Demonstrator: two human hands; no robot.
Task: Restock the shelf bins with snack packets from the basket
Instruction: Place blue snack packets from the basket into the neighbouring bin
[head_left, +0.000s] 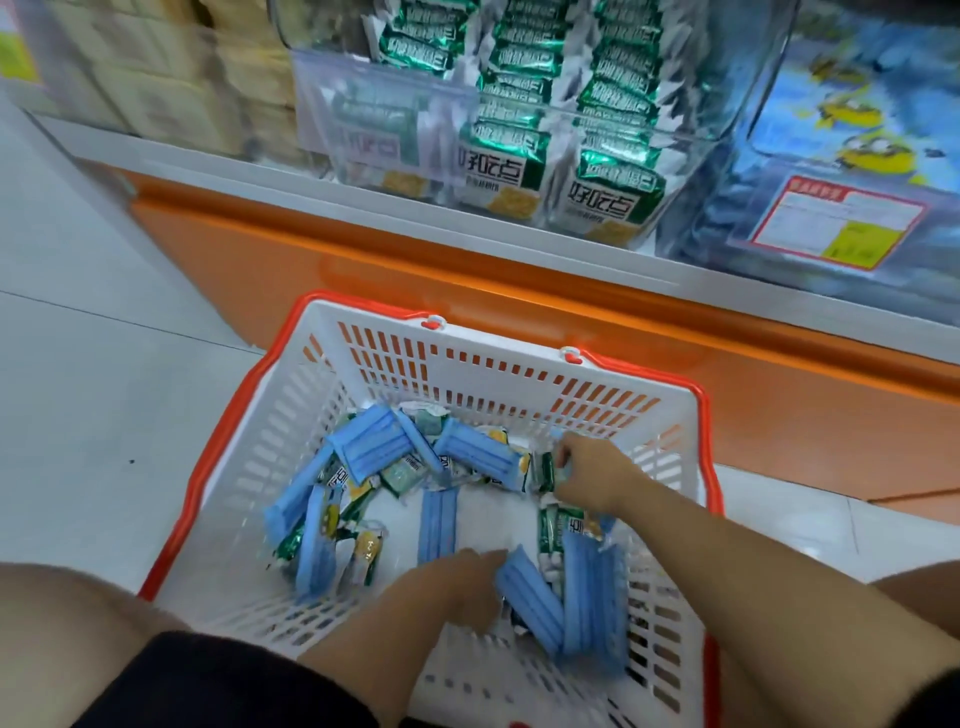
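Observation:
A white basket with an orange rim stands on the floor in front of the shelf. It holds several blue packets mixed with green-and-white snack packets. My right hand reaches into the far right of the basket and pinches a green snack packet. My left hand is low in the near middle, fingers curled down among the packets beside a blue packet; what it holds is hidden. Above, a clear shelf bin is packed with rows of green snack packets.
The shelf's orange base runs behind the basket. Another clear bin with blue cartoon packs and a red price label sits at the right. Blurred beige boxes are at the left. My knee is beside the basket.

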